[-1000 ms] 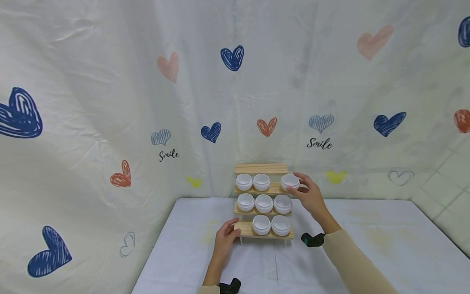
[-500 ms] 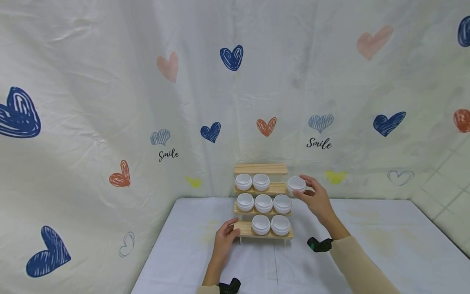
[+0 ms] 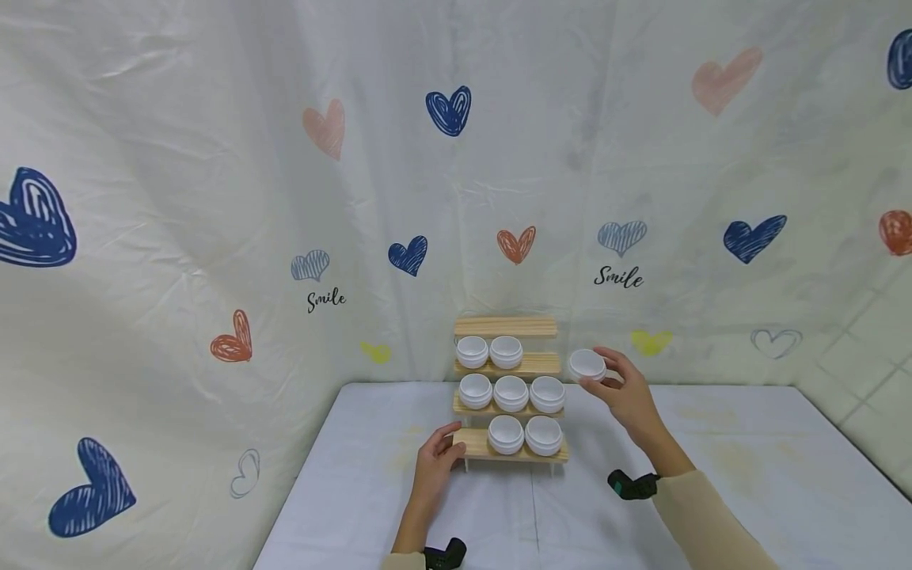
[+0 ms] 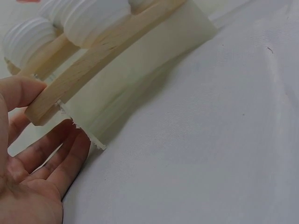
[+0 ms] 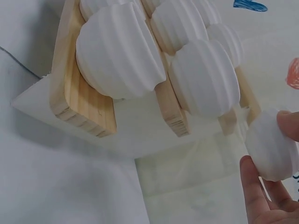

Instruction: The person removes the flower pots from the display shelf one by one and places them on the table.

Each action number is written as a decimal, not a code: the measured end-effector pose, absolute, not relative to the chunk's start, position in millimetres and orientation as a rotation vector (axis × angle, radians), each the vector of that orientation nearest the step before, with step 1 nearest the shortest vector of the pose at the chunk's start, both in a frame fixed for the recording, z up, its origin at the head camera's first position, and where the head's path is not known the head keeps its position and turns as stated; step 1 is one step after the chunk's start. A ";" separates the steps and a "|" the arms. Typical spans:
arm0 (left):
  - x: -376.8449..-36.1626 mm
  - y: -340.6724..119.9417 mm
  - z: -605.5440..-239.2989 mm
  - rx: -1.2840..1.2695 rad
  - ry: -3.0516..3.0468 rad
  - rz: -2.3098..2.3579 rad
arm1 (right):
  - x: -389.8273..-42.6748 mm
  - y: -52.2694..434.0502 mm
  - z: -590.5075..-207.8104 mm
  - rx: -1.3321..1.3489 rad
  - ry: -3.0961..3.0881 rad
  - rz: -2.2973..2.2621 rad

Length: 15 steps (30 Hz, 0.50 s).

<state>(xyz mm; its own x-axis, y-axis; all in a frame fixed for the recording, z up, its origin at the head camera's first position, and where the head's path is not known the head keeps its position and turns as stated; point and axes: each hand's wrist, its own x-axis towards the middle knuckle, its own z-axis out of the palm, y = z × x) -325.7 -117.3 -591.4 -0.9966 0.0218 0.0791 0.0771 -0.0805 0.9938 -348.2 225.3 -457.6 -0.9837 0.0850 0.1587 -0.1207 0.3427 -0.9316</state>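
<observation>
A tiered wooden rack (image 3: 508, 369) stands at the back of the white table (image 3: 698, 467), its shelves holding several white ribbed bowls (image 3: 511, 393). My right hand (image 3: 621, 389) pinches one white bowl (image 3: 587, 364) in the air just right of the rack's second shelf; the right wrist view shows that bowl (image 5: 272, 144) between thumb and fingers, clear of the rack (image 5: 87, 105). My left hand (image 3: 436, 461) holds the left end of the bottom shelf (image 4: 88, 65), thumb on top, fingers beneath.
A cream cloth printed with hearts (image 3: 449, 111) hangs behind and to the left of the table. A tiled wall (image 3: 872, 348) shows at the far right. Bare tabletop lies to the right of the rack.
My right hand has lifted the rightmost bowl off the second shelf and drawn it right and slightly down, away from the rack. The left hand has stayed on the bottom shelf.
</observation>
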 end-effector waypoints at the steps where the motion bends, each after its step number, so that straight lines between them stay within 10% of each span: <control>1: -325.5 -117.3 -591.2 -0.115 -2.104 -2.279 | -347.5 225.7 -457.8 0.030 -2.428 1.701; 15: -325.4 -116.2 -591.7 -0.112 -2.093 -2.274 | -342.9 234.7 -473.8 0.048 -2.401 1.723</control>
